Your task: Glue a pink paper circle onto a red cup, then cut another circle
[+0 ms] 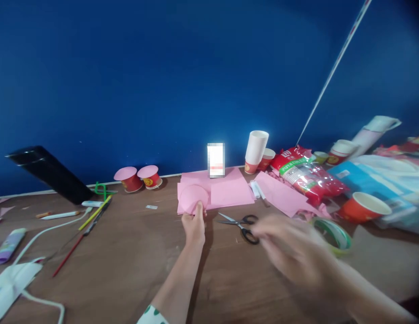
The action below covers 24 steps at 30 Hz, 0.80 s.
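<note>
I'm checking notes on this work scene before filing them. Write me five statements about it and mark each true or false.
1. The left hand holds a pink paper circle. True.
2. The scissors lie with their blades pointing toward the right hand. False: the handles are toward the right hand, and the blades point away from it.
3. Two red cups to the left of the left hand have pink tops. True.
4. The tape roll lies at the far left of the table. False: the tape roll is on the right side, partly hidden by the right arm.
5. The wall behind the table is blue. True.
</note>
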{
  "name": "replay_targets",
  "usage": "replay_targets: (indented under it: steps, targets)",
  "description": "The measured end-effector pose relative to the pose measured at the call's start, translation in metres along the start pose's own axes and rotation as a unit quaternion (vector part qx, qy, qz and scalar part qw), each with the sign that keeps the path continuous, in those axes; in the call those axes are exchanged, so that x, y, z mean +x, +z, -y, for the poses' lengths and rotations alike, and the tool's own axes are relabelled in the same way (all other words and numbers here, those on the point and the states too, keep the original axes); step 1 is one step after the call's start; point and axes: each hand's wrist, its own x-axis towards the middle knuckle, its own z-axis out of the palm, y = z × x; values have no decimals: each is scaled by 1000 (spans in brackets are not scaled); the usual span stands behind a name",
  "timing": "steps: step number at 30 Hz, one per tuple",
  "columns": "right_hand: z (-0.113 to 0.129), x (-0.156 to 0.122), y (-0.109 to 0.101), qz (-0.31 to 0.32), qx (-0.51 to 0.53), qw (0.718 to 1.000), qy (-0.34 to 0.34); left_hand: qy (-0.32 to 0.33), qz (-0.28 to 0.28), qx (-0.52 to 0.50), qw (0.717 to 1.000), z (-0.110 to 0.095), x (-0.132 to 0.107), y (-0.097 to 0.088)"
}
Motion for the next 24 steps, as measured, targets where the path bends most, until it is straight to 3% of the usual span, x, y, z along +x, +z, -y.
replay_targets:
  steps: [2, 5, 7, 12, 16, 24]
  targets:
    - [-26, 55, 0, 65, -46, 995, 51, -10, 1, 19, 1000, -1, -1, -1]
    - [-57, 93, 21, 143, -111, 977, 113, -17, 1, 41, 999, -4, -3, -1]
    - [-71, 103, 38, 165, -137, 968, 127, -16, 4, 45, 999, -5, -4, -1]
    - [-83, 130, 62, 223, -165, 959, 56, -11, 7, 42, 999, -5, -4, 0]
    - [-89, 150, 71, 278, -176, 944, 4, 1, -3, 50, 999, -4, -3, 0]
    - [-94, 144, 75, 306, -214, 927, 26, -15, -7, 75, 997, -6, -3, 0]
